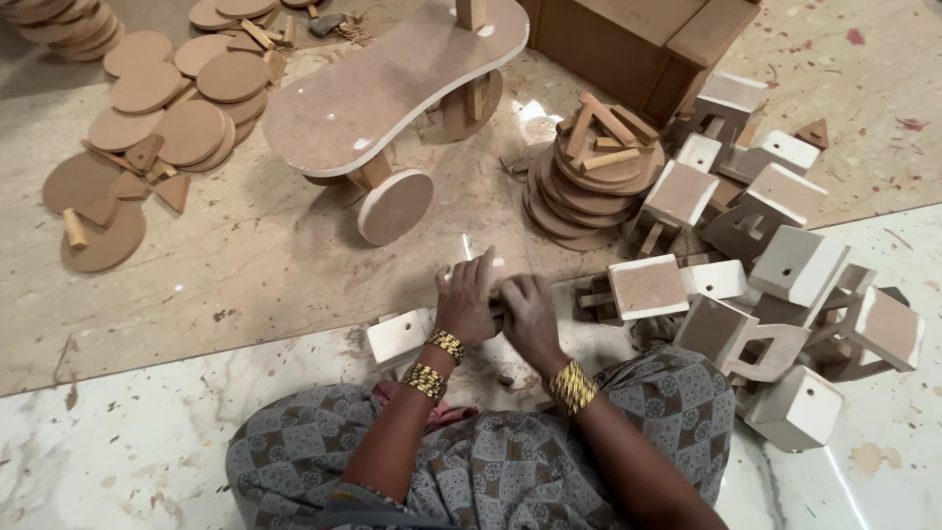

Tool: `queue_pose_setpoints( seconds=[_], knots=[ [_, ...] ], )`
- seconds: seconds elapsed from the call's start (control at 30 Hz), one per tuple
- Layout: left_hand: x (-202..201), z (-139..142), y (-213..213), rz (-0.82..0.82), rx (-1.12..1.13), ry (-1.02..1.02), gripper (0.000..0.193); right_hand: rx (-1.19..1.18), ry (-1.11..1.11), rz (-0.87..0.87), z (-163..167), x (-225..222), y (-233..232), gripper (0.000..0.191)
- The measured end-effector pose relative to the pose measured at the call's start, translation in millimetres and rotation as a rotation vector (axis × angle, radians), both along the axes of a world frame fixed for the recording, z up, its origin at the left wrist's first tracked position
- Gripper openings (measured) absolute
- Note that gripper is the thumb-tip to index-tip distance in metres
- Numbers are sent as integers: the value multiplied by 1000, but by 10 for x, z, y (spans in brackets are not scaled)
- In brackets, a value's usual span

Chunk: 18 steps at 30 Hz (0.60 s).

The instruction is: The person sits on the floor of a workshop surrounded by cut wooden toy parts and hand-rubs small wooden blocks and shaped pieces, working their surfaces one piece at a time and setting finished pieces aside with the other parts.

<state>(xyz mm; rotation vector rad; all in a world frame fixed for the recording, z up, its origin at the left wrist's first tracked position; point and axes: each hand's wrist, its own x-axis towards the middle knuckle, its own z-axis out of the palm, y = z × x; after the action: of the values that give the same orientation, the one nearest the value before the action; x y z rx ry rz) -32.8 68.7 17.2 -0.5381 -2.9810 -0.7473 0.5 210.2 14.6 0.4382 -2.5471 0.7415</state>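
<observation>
My left hand (468, 297) and my right hand (528, 312) meet over the floor in front of my knees, fingers closed together around a small wooden piece that the hands mostly hide. A white-edged wooden block (400, 337) lies just left of my left wrist. A similar square block assembly (645, 287) sits right of my right hand. Both wrists wear gold bangles.
A wheeled wooden board (383, 83) stands ahead. Round brown discs (162, 108) spread at far left, a stack of discs with sticks (589, 177) at centre right. Several white-faced block pieces (785, 285) pile at right. A brown box (638, 39) stands behind.
</observation>
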Motion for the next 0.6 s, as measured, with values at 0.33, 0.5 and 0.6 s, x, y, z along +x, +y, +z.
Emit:
queue_pose_setpoints(
  seconds=[0.33, 0.5, 0.6],
  knots=[
    [54, -53, -23, 21, 70, 130, 131, -127, -28, 128, 62, -179, 229, 11],
    [76, -41, -20, -3, 9, 146, 128, -258, -154, 44, -67, 244, 736, 12],
    [74, -32, 49, 7, 50, 162, 107, -285, -269, -303, -225, 202, 952, 15]
  ],
)
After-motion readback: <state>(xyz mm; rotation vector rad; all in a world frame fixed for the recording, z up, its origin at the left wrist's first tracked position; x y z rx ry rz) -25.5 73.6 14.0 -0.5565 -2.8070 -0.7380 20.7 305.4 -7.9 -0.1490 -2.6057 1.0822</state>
